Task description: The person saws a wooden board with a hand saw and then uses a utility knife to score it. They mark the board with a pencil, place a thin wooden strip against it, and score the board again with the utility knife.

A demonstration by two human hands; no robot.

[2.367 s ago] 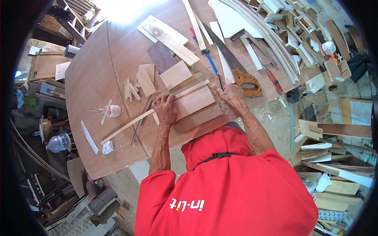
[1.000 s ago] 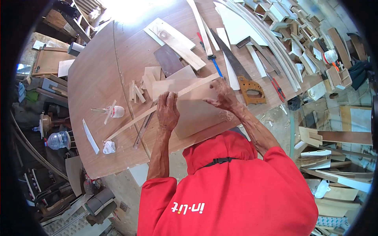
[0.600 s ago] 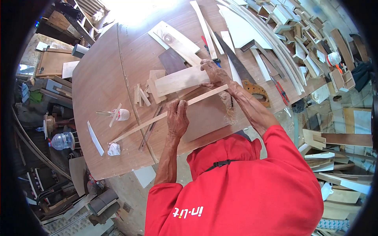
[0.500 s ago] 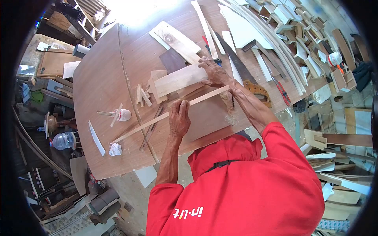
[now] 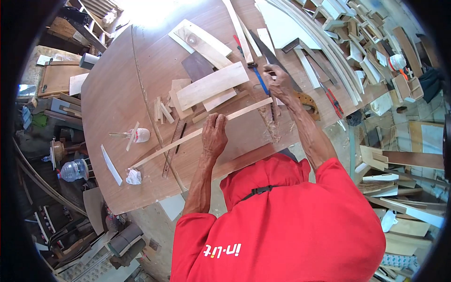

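Observation:
My left hand [image 5: 214, 136] is closed around a long thin wooden strip [image 5: 249, 109] that slants across the table. My right hand [image 5: 280, 85] is raised off the strip, its fingers curled in a pinch; what lies between them, if anything, is too small to make out. Beneath and beside it are a blue-handled tool [image 5: 259, 77] and a handsaw [image 5: 308, 104] with a wooden handle. A pale wooden board [image 5: 213, 85] rests on other offcuts beyond the strip. Left of my left hand lies a narrow ruler-like bar [image 5: 172, 149].
The brown tabletop [image 5: 110, 98] carries a white cup [image 5: 142, 135] with sticks, crumpled white paper [image 5: 134, 176], a metal square [image 5: 305, 47] and red-handled pliers [image 5: 335, 104]. Wood offcuts [image 5: 366, 66] pile up at the right. A large water bottle [image 5: 74, 170] stands at the left.
My right hand has left the pale board and moved right, toward the blue-handled tool and the saw. My left hand stays on the strip. The whole view has shifted slightly.

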